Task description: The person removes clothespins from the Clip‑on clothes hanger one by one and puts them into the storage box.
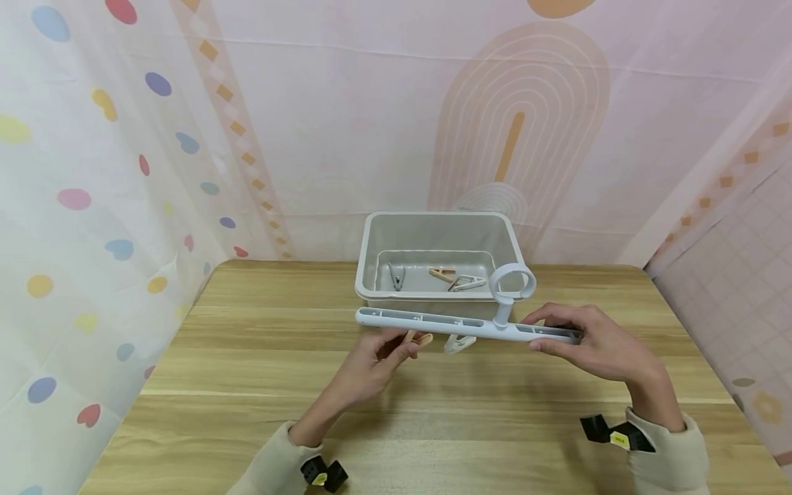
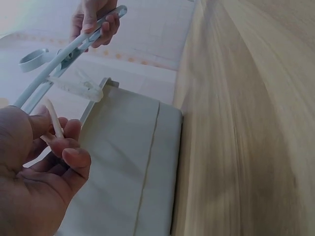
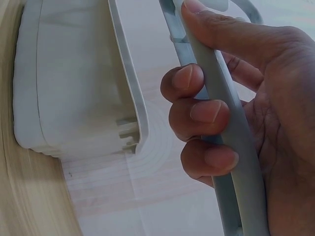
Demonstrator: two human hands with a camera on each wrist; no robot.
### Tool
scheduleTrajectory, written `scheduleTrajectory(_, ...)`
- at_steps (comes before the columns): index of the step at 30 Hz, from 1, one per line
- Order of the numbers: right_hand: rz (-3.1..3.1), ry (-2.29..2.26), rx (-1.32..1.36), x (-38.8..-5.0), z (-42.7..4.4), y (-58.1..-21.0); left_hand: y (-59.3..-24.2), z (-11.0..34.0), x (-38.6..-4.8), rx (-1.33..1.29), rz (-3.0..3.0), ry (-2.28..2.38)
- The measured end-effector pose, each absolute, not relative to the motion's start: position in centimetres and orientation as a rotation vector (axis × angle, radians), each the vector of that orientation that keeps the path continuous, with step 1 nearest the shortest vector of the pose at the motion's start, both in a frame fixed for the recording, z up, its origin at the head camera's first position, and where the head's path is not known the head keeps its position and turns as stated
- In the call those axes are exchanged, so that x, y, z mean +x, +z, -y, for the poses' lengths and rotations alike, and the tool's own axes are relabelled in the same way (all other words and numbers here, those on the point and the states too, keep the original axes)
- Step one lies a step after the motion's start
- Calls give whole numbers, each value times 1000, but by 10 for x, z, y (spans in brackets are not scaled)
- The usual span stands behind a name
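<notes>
My right hand grips the right end of a pale blue-grey plastic hanger bar, its fingers curled round it in the right wrist view. The bar is held above the table and has a ring standing up from it. Near the bar's left part, my left hand pinches a tan clothespin between thumb and fingers, just below the bar. Whether its jaws touch the bar is hidden. A white clothespin hangs from the bar to the right of the left hand; it also shows in the left wrist view.
Behind the bar, a grey plastic bin stands at the table's back edge. Inside lie several clothespins, among them a tan one and a grey one. Patterned curtains rise behind the wooden table.
</notes>
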State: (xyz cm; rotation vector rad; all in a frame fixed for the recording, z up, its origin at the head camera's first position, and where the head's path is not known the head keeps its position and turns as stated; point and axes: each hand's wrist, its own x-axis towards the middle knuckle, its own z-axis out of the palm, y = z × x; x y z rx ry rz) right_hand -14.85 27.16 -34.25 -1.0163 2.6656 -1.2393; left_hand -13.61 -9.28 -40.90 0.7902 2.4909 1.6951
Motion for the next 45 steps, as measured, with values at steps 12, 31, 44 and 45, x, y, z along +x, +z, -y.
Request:
scheduleTrajectory(12,-2664,-1249,-1010,-148,-272,-344,-404,101,-136,871,-2622,1688)
scheduleTrajectory(31,-2610,-1354,-1052,-147,-272,-343,-398,105,-138,1176,-2866,1901)
scheduleTrajectory(44,-2651,-1355,-1064,-145,-270,-342,-403,97,-135,952,-2591,2148)
scheduleTrajectory(45,-2653,-1354,-1080,-145,-270,-341,-403,96,-135,923,-2564,2143)
